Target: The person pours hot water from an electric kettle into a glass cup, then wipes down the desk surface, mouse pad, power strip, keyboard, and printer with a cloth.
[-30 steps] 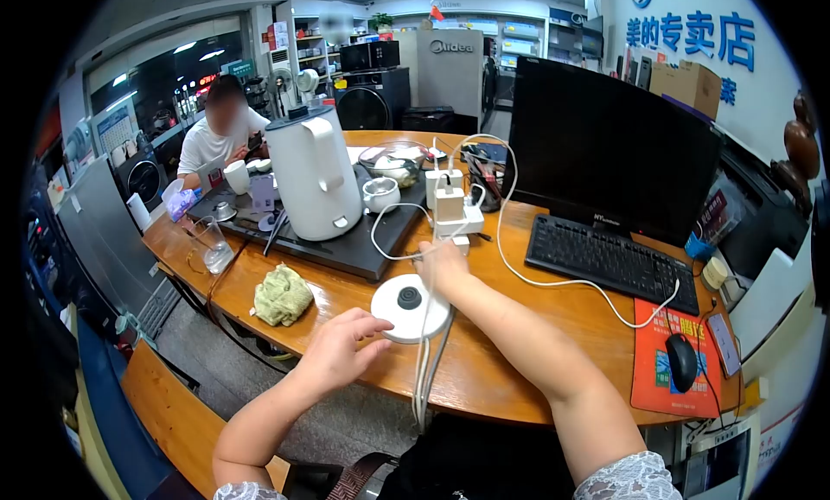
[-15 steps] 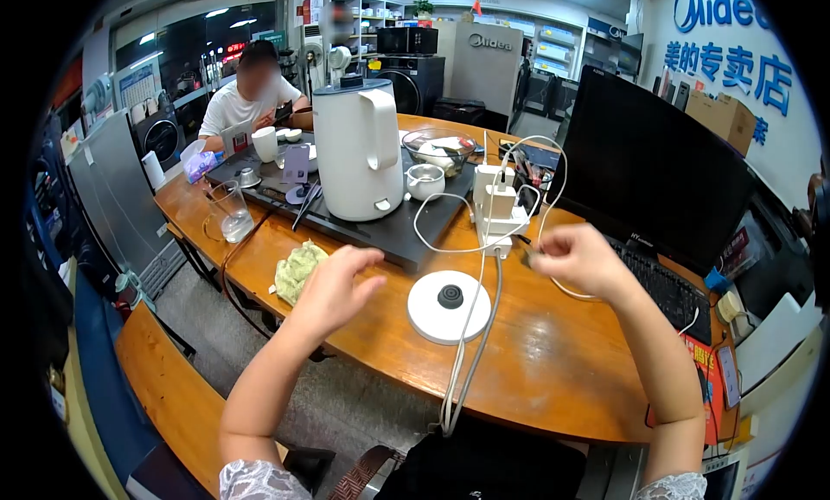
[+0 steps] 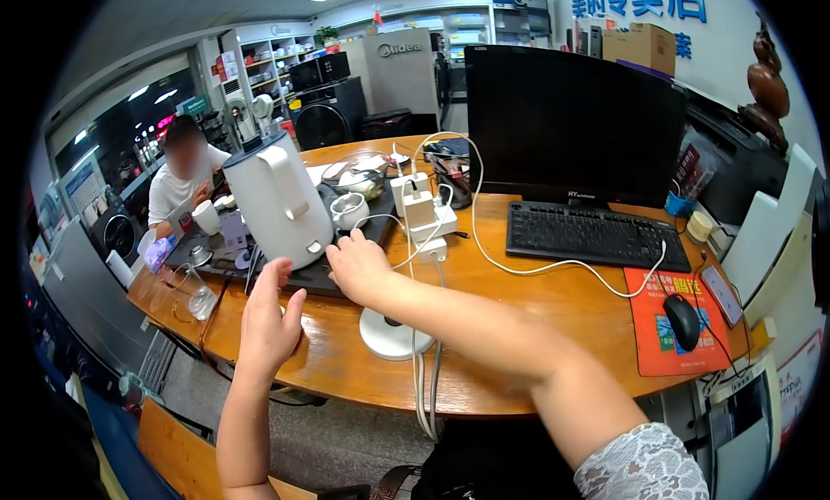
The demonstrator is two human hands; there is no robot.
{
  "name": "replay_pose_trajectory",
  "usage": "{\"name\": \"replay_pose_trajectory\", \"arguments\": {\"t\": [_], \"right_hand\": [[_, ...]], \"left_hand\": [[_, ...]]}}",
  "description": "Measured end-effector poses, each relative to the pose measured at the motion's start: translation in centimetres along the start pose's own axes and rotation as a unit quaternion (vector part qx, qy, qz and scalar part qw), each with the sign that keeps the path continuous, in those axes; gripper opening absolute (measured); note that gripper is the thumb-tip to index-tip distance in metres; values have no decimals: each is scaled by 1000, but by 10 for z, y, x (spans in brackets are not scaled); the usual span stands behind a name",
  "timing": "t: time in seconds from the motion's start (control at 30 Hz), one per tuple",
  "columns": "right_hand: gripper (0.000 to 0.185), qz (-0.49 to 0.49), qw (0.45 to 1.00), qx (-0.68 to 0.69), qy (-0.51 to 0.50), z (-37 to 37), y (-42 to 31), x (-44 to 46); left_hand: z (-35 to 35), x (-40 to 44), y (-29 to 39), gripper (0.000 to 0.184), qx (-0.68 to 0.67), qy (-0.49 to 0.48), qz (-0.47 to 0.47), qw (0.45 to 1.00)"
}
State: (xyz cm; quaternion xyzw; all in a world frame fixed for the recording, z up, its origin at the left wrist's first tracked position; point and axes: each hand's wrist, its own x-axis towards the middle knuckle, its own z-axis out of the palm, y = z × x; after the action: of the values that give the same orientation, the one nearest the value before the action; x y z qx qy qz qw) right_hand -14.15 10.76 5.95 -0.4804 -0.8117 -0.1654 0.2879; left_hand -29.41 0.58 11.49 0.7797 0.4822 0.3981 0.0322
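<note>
The kettle (image 3: 278, 206) stands upright on the black tray (image 3: 318, 281), its handle (image 3: 290, 189) turned toward the wearer. Its white shell looks stiff and smooth, probably slippery if wet; any water inside is hidden, so it could be light or fairly heavy. The looped handle seems the sound place to take hold, better than the rounded body. The right grip (image 3: 356, 265) is near the kettle's foot, fingers bent; I cannot tell whether they are clamped on anything. The left grip (image 3: 270, 314) has thumb and fingers apart, with nothing between them. Beside the kettle sits a small cup (image 3: 349, 213); nearer, a round white base (image 3: 373, 337) lies on the counter (image 3: 536, 305).
</note>
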Motion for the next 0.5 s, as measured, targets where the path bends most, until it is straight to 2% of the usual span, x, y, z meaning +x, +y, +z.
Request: {"name": "replay_pose_trajectory", "arguments": {"t": [0.07,0.1,0.17,0.23,0.27,0.33,0.4,0.43,0.5], "right_hand": [[18,-38,996,63,47,-46,15,-19],[16,-61,991,94,70,-70,27,-29],[14,11,991,118,56,-111,57,-52],[18,108,990,94,-15,-139,85,-72],[21,166,975,114,-99,-141,95,-79],[25,277,913,152,-258,-133,113,-91],[31,321,861,218,-328,-111,110,-98],[32,346,828,256,-360,-100,106,-98],[29,369,806,357,-293,-74,99,-102]], "left_hand": [[5,-1,7,17,-65,-49,-3,997],[12,-5,8,16,-143,-116,-49,982],[23,-13,30,22,-160,-227,-65,958],[37,-22,46,21,-115,-288,23,950],[39,-23,54,23,-94,-312,37,945],[51,-19,53,23,-73,-256,46,963],[59,-12,53,22,-38,-198,52,978],[57,-12,55,22,-41,-220,33,974],[53,-12,60,22,-47,-262,-4,964]]}}
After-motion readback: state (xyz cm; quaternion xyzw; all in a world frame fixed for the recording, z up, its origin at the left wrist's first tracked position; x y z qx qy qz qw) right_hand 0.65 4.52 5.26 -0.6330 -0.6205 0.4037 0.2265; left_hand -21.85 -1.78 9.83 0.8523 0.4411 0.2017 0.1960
